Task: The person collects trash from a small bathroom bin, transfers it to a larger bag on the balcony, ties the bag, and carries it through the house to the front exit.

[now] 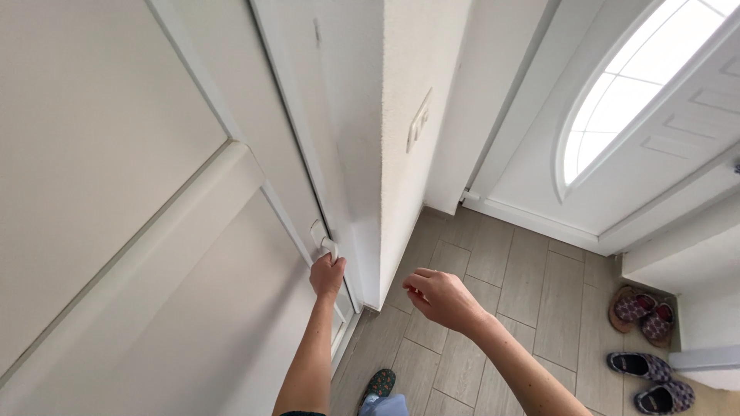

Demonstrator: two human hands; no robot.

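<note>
The left hand (327, 275) is closed around the white door handle (324, 239), with its fingers wrapped over the lower end of the lever; the handle is mounted at the edge of the white panelled door (139, 231), just beside the corner of the white wall (401, 177). The right hand (441, 299) hangs free in the air over the grey tiled floor (509, 285), apart from the handle and holding nothing; its fingers are loosely curled, neither spread flat nor pressed on any object. A white wall switch (418, 122) sits on the wall face above and to the right of the handle. Further right stands a white entrance door with an arched window (617, 92). Two pairs of patterned slippers (646, 347) lie on the floor near the right edge, well apart from both hands. Judged from the grip, the step in hand is operation of the door by its handle. The next move calls for a firm hold on the lever, rotation about its pivot, and a steady pull or push along the door's swing; whether the latch is engaged cannot be told.
</note>
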